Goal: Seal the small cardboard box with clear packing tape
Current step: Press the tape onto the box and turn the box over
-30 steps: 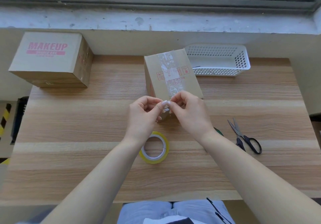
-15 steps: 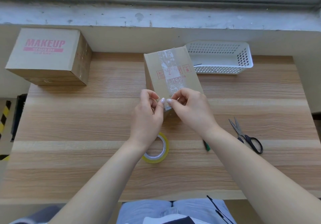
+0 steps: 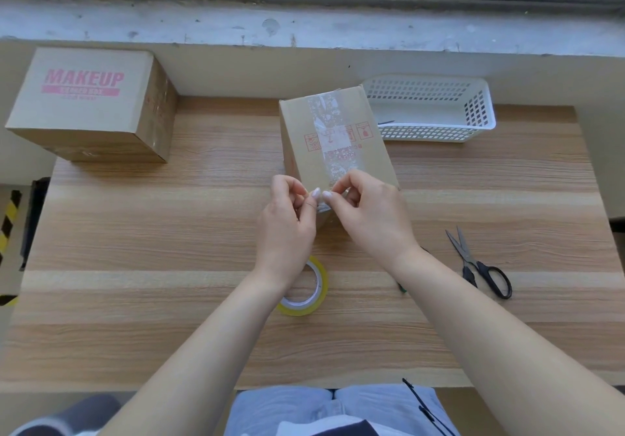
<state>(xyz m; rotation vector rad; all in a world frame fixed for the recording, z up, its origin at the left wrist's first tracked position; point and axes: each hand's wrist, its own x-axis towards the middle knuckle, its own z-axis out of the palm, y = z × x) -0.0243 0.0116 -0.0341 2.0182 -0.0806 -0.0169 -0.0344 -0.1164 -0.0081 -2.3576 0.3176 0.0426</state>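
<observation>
The small cardboard box [image 3: 368, 151] stands on the wooden table [image 3: 169, 232] in the middle, with a strip of clear tape [image 3: 333, 138] running down its top face over red handling symbols. My left hand [image 3: 287, 222] and my right hand [image 3: 370, 212] meet at the box's near edge. Thumbs and forefingers of both hands pinch the loose near end of the tape strip there. A roll of clear tape with a yellowish rim [image 3: 309, 292] lies flat on the table, partly hidden under my left wrist.
A larger box printed MAKEUP [image 3: 91, 104] sits at the back left. A white perforated basket [image 3: 436, 111] stands behind the small box to the right. Black-handled scissors [image 3: 480, 263] lie at the right. A green-tipped item [image 3: 402, 288] peeks from under my right forearm.
My fingers have shifted slightly at the near edge of the box, both hands still pinching the tape end. The box and the roll have stayed where they were.
</observation>
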